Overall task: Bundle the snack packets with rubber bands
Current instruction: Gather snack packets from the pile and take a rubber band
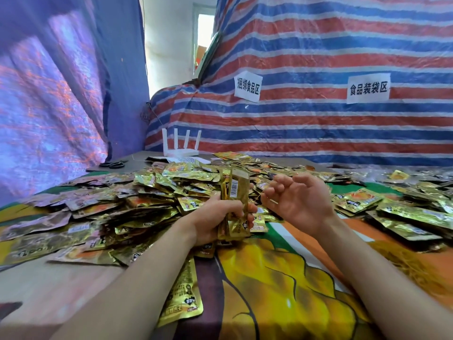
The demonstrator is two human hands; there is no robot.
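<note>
Snack packets (98, 212) in gold foil, heaped loose across the left of the desk (56, 285) and spilling toward the middle, none banded as far as visible. Behind the heap, scissors (114, 164) and a white router (180, 147), both well apart from the hands. One stray packet (181, 298) lying alone near the front.

At centre, left hand (213, 217) clenched round a small stack (234, 200) of packets, held upright on end above the printed cloth (282, 278). No rubber band visible round the stack.

Just right of it, right hand (299, 197), palm up, fingers loosely curled, clear of the stack. Thin pale line across the fingers, possibly a rubber band but too faint to call. Impossible to tell whether anything held.

Further right, more loose packets (404, 212), spread flat toward the far side of the desk.

Judged overall: hardly begun, with no finished bundle anywhere in view. One stack gathered in the grip, probably ready for wrapping; a great many packets left unbundled on both sides.
</note>
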